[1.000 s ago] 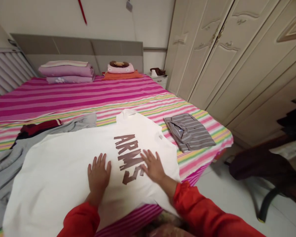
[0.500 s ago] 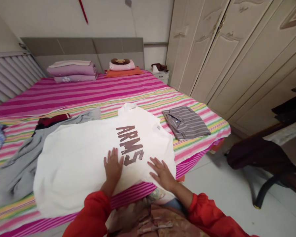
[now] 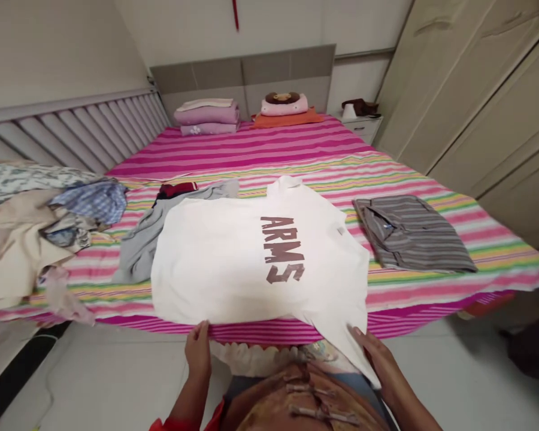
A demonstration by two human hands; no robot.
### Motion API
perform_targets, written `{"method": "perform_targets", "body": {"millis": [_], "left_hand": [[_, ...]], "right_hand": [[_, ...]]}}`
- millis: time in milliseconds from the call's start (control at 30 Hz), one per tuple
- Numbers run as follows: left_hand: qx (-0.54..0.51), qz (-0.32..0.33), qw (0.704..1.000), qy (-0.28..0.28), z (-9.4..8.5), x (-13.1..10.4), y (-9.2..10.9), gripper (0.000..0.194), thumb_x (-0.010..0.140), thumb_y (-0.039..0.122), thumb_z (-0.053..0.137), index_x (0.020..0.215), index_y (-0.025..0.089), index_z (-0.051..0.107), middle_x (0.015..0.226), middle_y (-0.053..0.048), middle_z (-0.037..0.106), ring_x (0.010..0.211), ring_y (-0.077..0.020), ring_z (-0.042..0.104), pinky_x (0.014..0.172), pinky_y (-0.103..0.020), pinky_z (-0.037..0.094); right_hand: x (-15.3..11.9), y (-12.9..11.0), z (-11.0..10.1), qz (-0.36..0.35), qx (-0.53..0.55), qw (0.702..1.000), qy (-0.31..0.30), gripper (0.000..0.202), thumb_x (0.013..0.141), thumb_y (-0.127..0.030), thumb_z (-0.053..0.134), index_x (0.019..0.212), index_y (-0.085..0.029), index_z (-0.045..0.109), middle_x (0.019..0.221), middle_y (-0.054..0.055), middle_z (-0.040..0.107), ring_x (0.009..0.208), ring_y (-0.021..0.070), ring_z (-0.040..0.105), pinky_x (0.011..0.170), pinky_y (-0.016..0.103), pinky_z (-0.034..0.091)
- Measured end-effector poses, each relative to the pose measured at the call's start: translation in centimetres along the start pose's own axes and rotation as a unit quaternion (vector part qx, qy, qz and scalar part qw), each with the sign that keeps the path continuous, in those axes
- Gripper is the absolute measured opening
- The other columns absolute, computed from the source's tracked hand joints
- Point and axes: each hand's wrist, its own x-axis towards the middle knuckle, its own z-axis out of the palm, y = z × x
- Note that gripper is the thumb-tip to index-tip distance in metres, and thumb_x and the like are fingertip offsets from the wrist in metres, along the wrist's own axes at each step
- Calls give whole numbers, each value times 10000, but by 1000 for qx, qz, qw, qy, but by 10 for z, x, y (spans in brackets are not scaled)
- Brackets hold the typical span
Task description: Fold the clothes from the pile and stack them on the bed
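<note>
A white T-shirt (image 3: 215, 257) with dark "ARMS" lettering lies spread flat on the bed, its collar towards the right. My left hand (image 3: 199, 350) is closed in a pinch on the shirt's near edge, close to the hem. On the near sleeve, which hangs over the bed's front edge, my right hand (image 3: 379, 358) has its fingers closed; the thumb side lies along the cloth. Partly under the shirt, to the left, lies a grey garment (image 3: 139, 239). A folded grey striped shirt (image 3: 417, 233) rests to the right.
Loose clothes (image 3: 18, 233) are heaped at the left of the striped bed (image 3: 489, 239). Folded purple bedding (image 3: 206, 117) and a pink pillow (image 3: 287, 108) sit by the headboard. A wardrobe (image 3: 467, 90) stands at the right.
Both hands were lying flat on the shirt with fingers spread. They now hold its near edge and near sleeve. The view has swung left, showing the clothes heap.
</note>
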Motion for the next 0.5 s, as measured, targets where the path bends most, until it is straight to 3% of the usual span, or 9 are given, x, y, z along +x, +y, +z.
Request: {"method": "perform_targets", "body": {"millis": [67,167,333,400,500], "left_hand": [[-87,-107,990,0,4,-6,0,57,804,230,654,820,179,634,804,-43,674,909,-202,679,942,-387,534],[-139,-139,980,-37,14,-10,10,58,865,232,617,868,179,641,795,-45,678,753,-138,682,779,-275,581],[-289,-224,929,-60,15,-4,47,88,910,264,590,891,183,618,746,-23,676,611,-105,651,556,-196,555],[-319,-226,919,-53,7,4,61,49,896,212,591,862,178,600,698,-9,665,555,-97,628,494,-178,526],[-320,-194,927,-31,-7,21,76,79,835,143,614,785,172,559,595,26,611,426,-67,525,398,-149,444]], "right_hand": [[-13,-10,4,31,9,998,-54,445,564,-409,882,924,-185,747,768,57,778,747,259,744,740,323,592],[-22,-29,1,43,-17,991,-127,399,558,-353,893,873,-149,760,793,90,780,718,257,742,707,313,586],[-19,-44,-5,0,-3,996,-93,340,557,-442,847,789,-213,751,908,98,783,877,318,735,756,391,607],[-20,-41,2,18,2,996,-90,343,585,-505,802,789,-233,755,946,111,779,966,338,719,838,426,598],[-29,-35,19,78,-24,989,-125,376,651,-554,732,849,-237,775,976,133,774,1008,346,712,902,459,577]]}}
